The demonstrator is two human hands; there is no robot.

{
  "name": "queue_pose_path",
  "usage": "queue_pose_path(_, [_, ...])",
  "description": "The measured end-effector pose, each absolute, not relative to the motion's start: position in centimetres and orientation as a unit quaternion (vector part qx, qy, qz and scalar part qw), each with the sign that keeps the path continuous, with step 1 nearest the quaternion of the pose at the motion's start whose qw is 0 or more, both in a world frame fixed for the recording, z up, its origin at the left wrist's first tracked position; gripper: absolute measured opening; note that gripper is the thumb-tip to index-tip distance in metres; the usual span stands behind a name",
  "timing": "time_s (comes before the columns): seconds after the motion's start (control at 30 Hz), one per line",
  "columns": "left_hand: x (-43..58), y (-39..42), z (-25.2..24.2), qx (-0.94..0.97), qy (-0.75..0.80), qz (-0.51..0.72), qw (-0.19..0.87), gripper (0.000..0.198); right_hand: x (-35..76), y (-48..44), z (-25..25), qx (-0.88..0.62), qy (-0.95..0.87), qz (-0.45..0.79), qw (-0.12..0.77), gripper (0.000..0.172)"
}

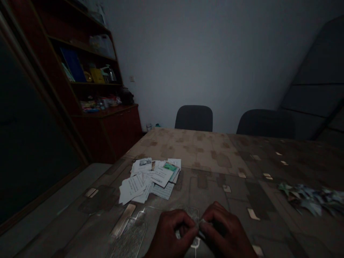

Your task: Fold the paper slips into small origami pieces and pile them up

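My left hand [173, 231] and my right hand [224, 231] meet at the near edge of the table [215, 157]. Both pinch a small pale piece of paper [201, 223] between fingertips and thumbs; the room is dim and I cannot make out its shape. A loose pile of white printed paper slips [149, 179] lies on the table ahead and to the left of my hands. A heap of crumpled greenish-white paper pieces [311, 197] lies at the right.
The table wears a brown patterned cover under clear plastic. Two dark chairs [194, 117] [266, 123] stand at its far side against a pale wall. A dark red shelf cabinet [91, 93] with books and jars fills the left.
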State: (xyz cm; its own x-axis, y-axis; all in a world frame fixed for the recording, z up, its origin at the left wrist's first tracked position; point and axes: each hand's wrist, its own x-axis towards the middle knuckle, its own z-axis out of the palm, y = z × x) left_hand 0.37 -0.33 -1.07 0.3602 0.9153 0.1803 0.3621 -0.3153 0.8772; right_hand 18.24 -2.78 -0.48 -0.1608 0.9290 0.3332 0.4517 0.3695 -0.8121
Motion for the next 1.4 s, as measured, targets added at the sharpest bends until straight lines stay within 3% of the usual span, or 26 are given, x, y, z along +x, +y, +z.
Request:
queue_pose_path(0.27, [0.4, 0.0, -0.2, 0.660, 0.472, 0.370, 0.453, 0.015, 19.1, -2.4, 0.3, -0.549, -0.622, 0.321, 0.456, 0.031])
queue_pose_path(0.4, [0.4, 0.0, -0.1, 0.625, 0.482, 0.380, 0.483, 0.014, 18.9, -2.3, -0.3, -0.534, -0.609, 0.366, 0.457, 0.025])
queue_pose_path(0.57, [0.2, -0.1, -0.8, 0.631, 0.458, 0.377, 0.500, 0.014, 18.1, -2.7, -1.0, -0.518, -0.668, 0.339, 0.413, 0.024])
queue_pose_path(1.03, [0.4, 0.6, -0.6, 0.514, 0.428, 0.411, 0.619, 0.033, 18.8, -2.3, -0.6, -0.512, -0.603, 0.426, 0.439, 0.044])
queue_pose_path(1.3, [0.4, 0.2, -0.8, 0.558, 0.432, 0.382, 0.597, 0.025, 18.1, -2.7, -1.7, -0.517, -0.619, 0.417, 0.419, 0.037])
queue_pose_path(1.4, [0.1, 0.1, -0.6, 0.599, 0.417, 0.406, 0.550, 0.012, 18.2, -2.6, -1.7, -0.519, -0.608, 0.430, 0.419, 0.039])
